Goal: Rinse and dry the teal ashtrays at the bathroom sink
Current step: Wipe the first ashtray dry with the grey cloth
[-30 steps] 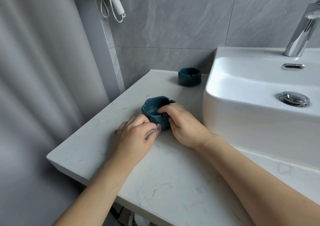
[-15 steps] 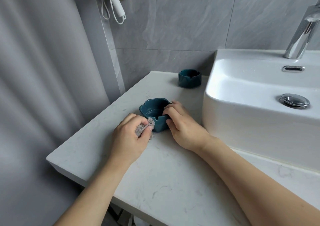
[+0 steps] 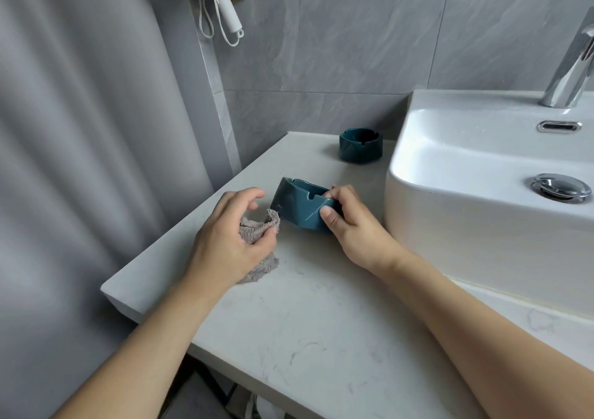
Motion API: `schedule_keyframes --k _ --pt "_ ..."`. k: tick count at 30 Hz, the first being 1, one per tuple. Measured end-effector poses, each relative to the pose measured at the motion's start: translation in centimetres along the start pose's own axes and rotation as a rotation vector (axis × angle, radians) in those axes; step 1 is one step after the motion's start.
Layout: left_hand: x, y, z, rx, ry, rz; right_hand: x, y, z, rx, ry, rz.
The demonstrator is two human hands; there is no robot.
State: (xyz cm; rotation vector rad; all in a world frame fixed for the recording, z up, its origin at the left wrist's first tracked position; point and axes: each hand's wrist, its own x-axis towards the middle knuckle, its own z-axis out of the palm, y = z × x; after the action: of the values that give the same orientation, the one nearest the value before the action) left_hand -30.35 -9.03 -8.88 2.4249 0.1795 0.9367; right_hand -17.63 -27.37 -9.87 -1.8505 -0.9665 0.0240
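A teal ashtray [image 3: 297, 203] is tilted on the white marble counter [image 3: 308, 322], its near side lifted. My right hand [image 3: 350, 226] grips its right rim, thumb on the outer wall and fingers over the edge. My left hand [image 3: 231, 242] holds a small grey cloth [image 3: 257, 226] just left of the ashtray, the cloth's tip touching the ashtray's lower left wall. More of the cloth trails under my palm. A second teal ashtray [image 3: 360, 145] stands upright at the back of the counter beside the sink [image 3: 466, 213].
The white basin sits on the counter at right, with a chrome drain plug [image 3: 561, 187] and a chrome tap [image 3: 572, 68]. A grey curtain [image 3: 80, 161] hangs at left. A white hairdryer [image 3: 221, 4] with its cord hangs on the wall above.
My right hand has tipped the ashtray up from lying flat. My left hand has drawn the cloth slightly left and opened its fingers, so more cloth shows.
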Motion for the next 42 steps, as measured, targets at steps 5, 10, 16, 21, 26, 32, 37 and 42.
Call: schedule_keyframes --k 5,10,16,21,26,32,37,42 --pt "3.2 0.7 -1.7 0.203 -0.346 0.066 -0.1 -0.5 -0.2 0.219 0.013 0.12" --pt "6.6 1.7 -1.8 0.235 -0.455 0.172 -0.1 -0.5 -0.4 0.375 0.024 0.194" --pt "9.7 3.4 -2.3 0.148 -0.591 0.114 -0.1 -1.3 0.3 0.447 0.183 0.218" --pt "11.7 4.0 -2.3 0.05 -0.778 0.044 -1.3 -0.9 1.1 0.26 0.201 0.092" --pt "13.6 4.1 -3.0 0.114 -0.901 -0.077 -1.7 -1.4 1.0 0.061 0.175 0.0" --pt "14.6 4.2 -2.4 0.058 -1.12 -0.27 -2.0 -2.2 0.9 -0.108 0.283 0.012" --pt "15.7 4.0 -0.9 0.114 -1.197 -0.326 -2.1 -2.2 0.9 -0.067 0.284 0.118" --pt "16.6 3.7 1.0 0.169 -1.192 -0.366 -1.7 -1.8 1.0 -0.057 0.3 0.18"
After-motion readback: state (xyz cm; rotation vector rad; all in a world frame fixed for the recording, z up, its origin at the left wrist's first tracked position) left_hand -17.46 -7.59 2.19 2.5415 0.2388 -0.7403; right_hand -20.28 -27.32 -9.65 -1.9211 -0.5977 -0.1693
